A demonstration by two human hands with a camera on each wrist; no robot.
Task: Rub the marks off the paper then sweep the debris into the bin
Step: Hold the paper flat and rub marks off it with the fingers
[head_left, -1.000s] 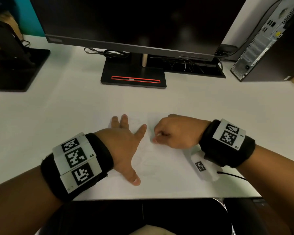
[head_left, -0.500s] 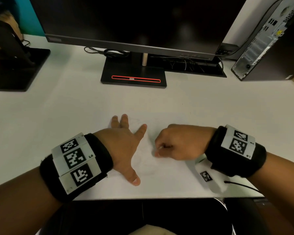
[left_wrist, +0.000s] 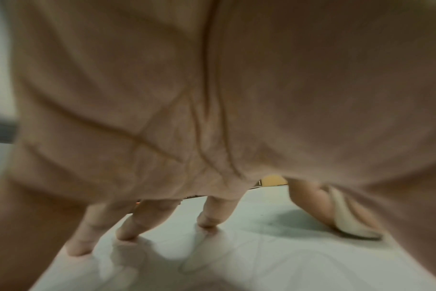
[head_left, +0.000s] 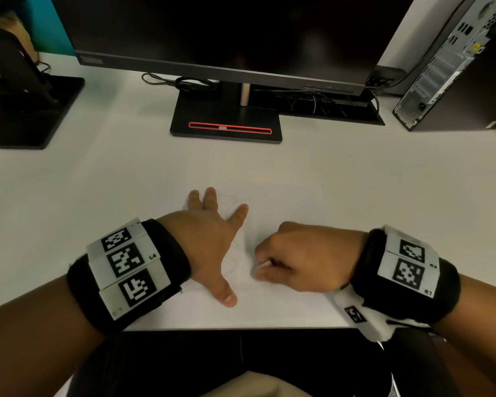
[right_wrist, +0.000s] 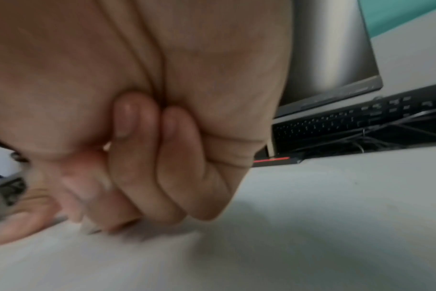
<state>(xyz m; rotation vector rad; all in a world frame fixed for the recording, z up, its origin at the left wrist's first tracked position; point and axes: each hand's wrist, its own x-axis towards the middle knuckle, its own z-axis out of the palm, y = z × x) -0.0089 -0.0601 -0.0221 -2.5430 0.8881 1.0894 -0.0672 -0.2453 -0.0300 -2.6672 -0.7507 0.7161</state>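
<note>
- The right hand [head_left: 304, 259] is curled into a fist, with a small white eraser [head_left: 265, 264] pinched at the fingertips and its lower end pressed onto the sheet. The left wrist view shows the same small white eraser [left_wrist: 354, 226] wedged between the fingers, its tip on the surface.
- The left hand [head_left: 209, 242] lies flat with fingers spread, its fingertips [left_wrist: 207, 222] pressing down a thin white sheet of paper [head_left: 269, 305] to hold it in place.
- The sheet lies on the white table [head_left: 98, 181], near the front edge, between the two hands and under them.
- Faint grey pencil marks [head_left: 238, 270] are visible on the paper between the hands; curved lines also show in the left wrist view. Judgement: the rubbing step is in progress and is not complete.
- No eraser debris can be made out at this resolution, and no sweeping has begun.
- The bin cannot be identified with certainty; a dark area lies below the front table edge, but its nature is unclear.
- Remaining, by judgement: finish erasing the marks, gather the debris, sweep it into the bin.
- Farther back stands a black monitor with a red-striped base [head_left: 226, 128].
</note>
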